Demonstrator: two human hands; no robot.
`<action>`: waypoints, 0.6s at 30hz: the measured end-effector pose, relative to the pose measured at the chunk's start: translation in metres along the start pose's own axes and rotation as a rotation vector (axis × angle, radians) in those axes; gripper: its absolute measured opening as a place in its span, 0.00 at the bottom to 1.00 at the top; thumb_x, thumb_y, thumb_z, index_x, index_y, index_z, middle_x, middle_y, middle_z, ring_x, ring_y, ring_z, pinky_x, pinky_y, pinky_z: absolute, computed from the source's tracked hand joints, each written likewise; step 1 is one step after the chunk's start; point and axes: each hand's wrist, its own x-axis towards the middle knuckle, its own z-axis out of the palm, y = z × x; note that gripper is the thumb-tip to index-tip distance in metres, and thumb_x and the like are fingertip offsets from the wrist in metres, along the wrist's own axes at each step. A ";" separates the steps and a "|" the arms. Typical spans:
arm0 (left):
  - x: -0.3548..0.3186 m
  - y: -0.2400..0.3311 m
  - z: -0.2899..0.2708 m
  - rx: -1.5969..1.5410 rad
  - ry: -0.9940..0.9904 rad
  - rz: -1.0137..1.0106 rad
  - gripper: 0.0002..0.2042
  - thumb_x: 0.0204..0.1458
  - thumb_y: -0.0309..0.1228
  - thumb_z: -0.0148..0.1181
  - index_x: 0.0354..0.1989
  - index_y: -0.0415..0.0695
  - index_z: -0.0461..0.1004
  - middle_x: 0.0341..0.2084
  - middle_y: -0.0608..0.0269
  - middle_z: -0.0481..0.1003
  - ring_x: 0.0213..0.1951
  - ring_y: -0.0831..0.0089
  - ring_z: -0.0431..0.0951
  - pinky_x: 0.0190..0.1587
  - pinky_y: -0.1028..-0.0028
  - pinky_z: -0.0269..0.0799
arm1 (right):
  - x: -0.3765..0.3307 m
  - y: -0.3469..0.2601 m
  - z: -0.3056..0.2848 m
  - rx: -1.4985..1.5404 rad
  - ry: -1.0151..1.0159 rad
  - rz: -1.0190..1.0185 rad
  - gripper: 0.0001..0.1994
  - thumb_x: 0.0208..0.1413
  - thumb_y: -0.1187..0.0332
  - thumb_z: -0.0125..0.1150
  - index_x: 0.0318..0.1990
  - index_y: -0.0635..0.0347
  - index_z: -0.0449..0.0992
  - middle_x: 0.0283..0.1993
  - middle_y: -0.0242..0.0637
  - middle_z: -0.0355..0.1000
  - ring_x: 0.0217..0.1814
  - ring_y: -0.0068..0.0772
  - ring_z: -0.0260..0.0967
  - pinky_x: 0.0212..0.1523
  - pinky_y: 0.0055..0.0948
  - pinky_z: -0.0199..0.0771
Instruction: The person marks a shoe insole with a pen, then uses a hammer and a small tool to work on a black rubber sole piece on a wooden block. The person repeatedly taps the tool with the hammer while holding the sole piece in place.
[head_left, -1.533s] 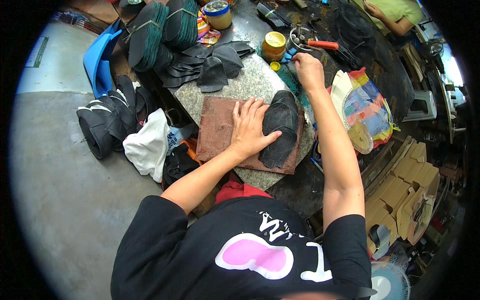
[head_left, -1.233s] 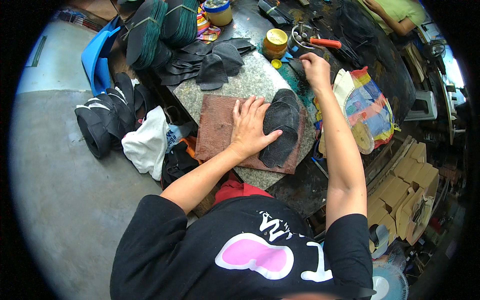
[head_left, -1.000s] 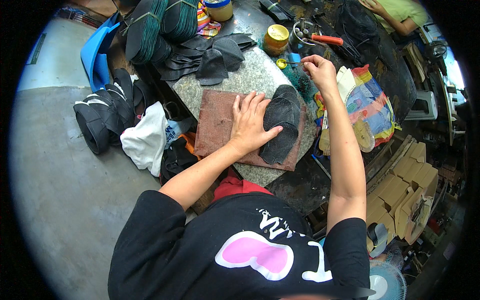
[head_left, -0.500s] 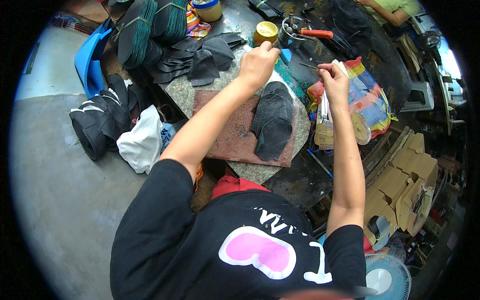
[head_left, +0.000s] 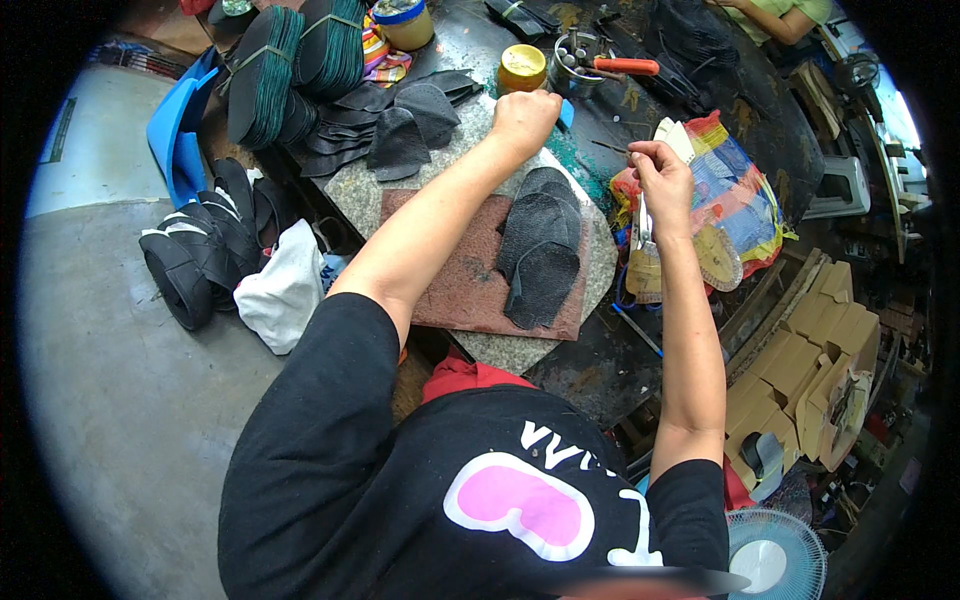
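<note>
My left hand (head_left: 525, 125) is closed in a fist just in front of a small jar with a yellow lid (head_left: 522, 62). What it holds, if anything, is hidden. A small blue piece (head_left: 567, 114) shows beside its knuckles. My right hand (head_left: 662, 180) pinches a thin dark stick (head_left: 610, 147) that points left. Below and between the hands, black textured leather pieces (head_left: 545, 262) overlap one another on a reddish-brown board (head_left: 450, 280). That board rests on a grey speckled slab (head_left: 350, 190).
More black leather pieces (head_left: 400, 125) and banded sole stacks (head_left: 265, 75) lie at the far left. A can of tools (head_left: 580, 68) with a red-handled tool (head_left: 627, 66) stands behind my hands. Right are a colourful mesh bag (head_left: 745, 165) and cardboard boxes (head_left: 810, 350). Another person's arm (head_left: 780, 22) shows far right.
My left hand has turned and its fingers have curled down into a fist, still near the jar. My right hand keeps its pinch on the stick, shifted slightly. The whole view has moved a little.
</note>
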 end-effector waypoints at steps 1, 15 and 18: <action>-0.001 0.001 0.000 -0.011 0.026 -0.010 0.05 0.50 0.27 0.53 0.31 0.48 0.76 0.28 0.57 0.79 0.30 0.57 0.83 0.29 0.61 0.79 | 0.000 0.000 0.001 0.004 0.001 0.017 0.06 0.57 0.74 0.58 0.38 0.63 0.80 0.29 0.28 0.76 0.29 0.15 0.71 0.32 0.18 0.71; 0.003 0.002 0.000 -0.036 0.040 -0.063 0.04 0.50 0.29 0.55 0.29 0.46 0.76 0.25 0.55 0.79 0.29 0.56 0.82 0.29 0.61 0.78 | 0.010 0.009 0.012 -0.011 0.014 0.021 0.06 0.57 0.73 0.59 0.39 0.60 0.81 0.28 0.29 0.77 0.27 0.16 0.71 0.29 0.19 0.71; -0.004 -0.009 -0.012 -0.084 0.107 -0.109 0.05 0.51 0.32 0.57 0.30 0.46 0.76 0.25 0.55 0.79 0.29 0.57 0.82 0.31 0.61 0.78 | 0.008 0.007 0.014 -0.074 0.047 -0.051 0.06 0.57 0.72 0.59 0.38 0.60 0.81 0.28 0.29 0.77 0.27 0.17 0.71 0.30 0.21 0.71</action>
